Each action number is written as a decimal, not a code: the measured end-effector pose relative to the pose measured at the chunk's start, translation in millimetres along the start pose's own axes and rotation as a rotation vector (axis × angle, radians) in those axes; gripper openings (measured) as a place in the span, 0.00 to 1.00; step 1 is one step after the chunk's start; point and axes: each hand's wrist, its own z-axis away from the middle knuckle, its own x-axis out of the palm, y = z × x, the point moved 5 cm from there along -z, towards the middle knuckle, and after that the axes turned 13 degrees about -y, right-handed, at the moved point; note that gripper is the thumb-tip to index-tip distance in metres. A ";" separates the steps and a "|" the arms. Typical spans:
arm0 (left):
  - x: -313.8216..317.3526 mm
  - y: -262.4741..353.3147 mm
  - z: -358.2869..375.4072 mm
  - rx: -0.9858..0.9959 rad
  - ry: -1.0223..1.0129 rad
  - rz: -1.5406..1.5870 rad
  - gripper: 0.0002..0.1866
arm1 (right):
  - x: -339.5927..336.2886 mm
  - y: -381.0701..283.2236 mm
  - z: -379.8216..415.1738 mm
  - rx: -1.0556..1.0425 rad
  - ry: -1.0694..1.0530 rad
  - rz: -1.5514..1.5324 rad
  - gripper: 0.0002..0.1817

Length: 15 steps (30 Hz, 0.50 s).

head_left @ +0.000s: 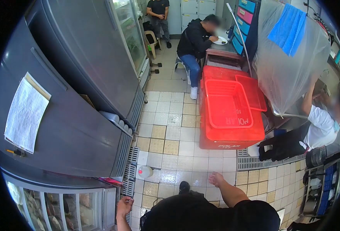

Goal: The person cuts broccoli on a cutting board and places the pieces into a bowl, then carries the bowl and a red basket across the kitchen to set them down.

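Observation:
My left hand [124,206] hangs low beside the grey fridges, fingers loosely curled, with nothing visible in it. Nearest to it are the metal floor drain grate [129,181] and a white plastic jug [145,171] with a red cap, standing on the tiles. My right hand [217,179] is held out over the tiled floor, its fingers stretched and holding nothing. Ahead of that hand stands a large red cooler box [231,143] with an empty-looking red crate [228,104] on top.
Tall grey fridges [81,127] line the left side. A seated person [195,42] has a plate [220,40] at a counter; another person [160,15] stands behind. On the right, a person in a white shirt [322,125] reaches up near hanging plastic sheeting [289,61].

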 end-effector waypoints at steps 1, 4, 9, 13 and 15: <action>1.2 -4.4 -2.0 0.005 -0.007 0.010 0.19 | -0.9 0.9 -1.4 0.007 0.008 0.014 0.25; 2.5 -11.9 -2.3 0.021 0.003 0.055 0.18 | 1.9 1.4 3.5 0.006 -0.003 0.028 0.26; 1.9 -8.3 0.9 0.025 0.005 0.033 0.18 | 5.0 4.9 6.2 0.023 -0.008 0.070 0.26; 4.9 -2.7 -0.3 0.013 -0.017 0.023 0.18 | 0.6 11.5 6.8 0.055 0.001 0.111 0.27; 4.0 4.9 1.8 0.009 -0.019 0.011 0.19 | -1.3 12.8 8.6 0.053 0.009 0.121 0.27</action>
